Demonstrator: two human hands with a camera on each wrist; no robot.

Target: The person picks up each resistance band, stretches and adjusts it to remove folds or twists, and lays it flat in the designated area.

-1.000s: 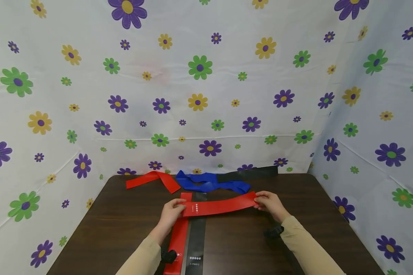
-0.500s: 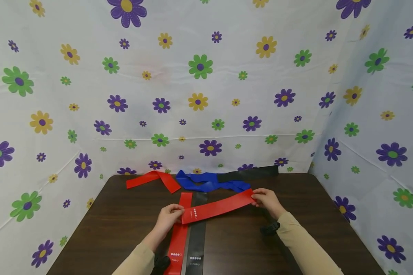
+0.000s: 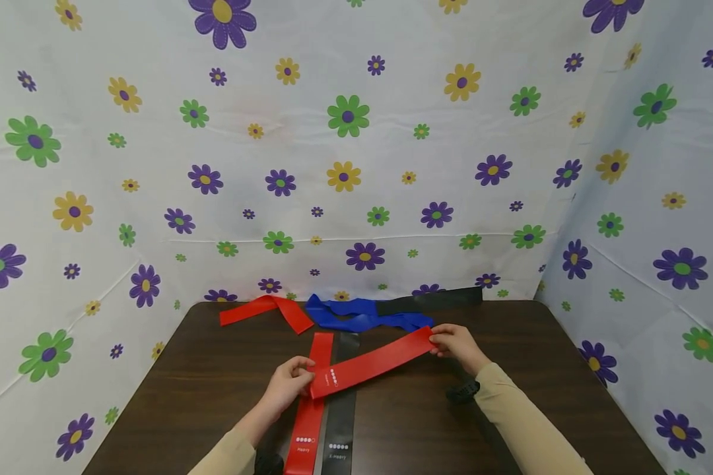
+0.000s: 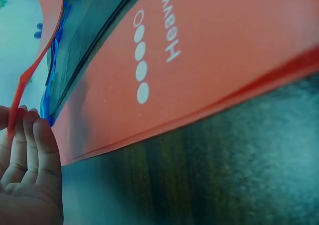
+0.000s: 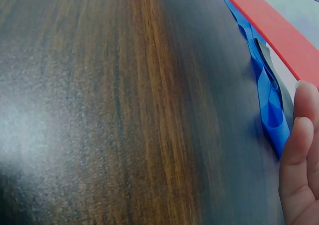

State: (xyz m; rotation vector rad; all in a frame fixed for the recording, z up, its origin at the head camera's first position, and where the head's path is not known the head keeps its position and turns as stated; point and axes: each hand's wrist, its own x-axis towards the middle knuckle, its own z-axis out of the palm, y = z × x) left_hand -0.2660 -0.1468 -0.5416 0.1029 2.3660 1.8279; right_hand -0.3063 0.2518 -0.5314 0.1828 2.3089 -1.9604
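Note:
Stretched between both hands is a red resistance band [image 3: 371,363] with white dots and small print near its left end. My left hand [image 3: 286,386] pinches that left end between thumb and fingers, also seen in the left wrist view, where the held band [image 4: 45,41] rises from the fingertips. At the other end, my right hand [image 3: 460,346] pinches the band, higher and farther back. Below it on the table lie a second red band [image 3: 306,429], marked "Heavy", and a black band [image 3: 338,429], marked "X-Heavy", side by side. The held band crosses over both.
Along the back edge of the dark wooden table [image 3: 428,422] lie a folded red band [image 3: 267,307], a crumpled blue band [image 3: 356,315] and a black band [image 3: 434,300] overlapping the blue one. A flowered cloth [image 3: 344,198] hangs behind.
The held red band has tilted: its left end has moved down and toward me with my left hand, while my right hand has shifted slightly left and up.

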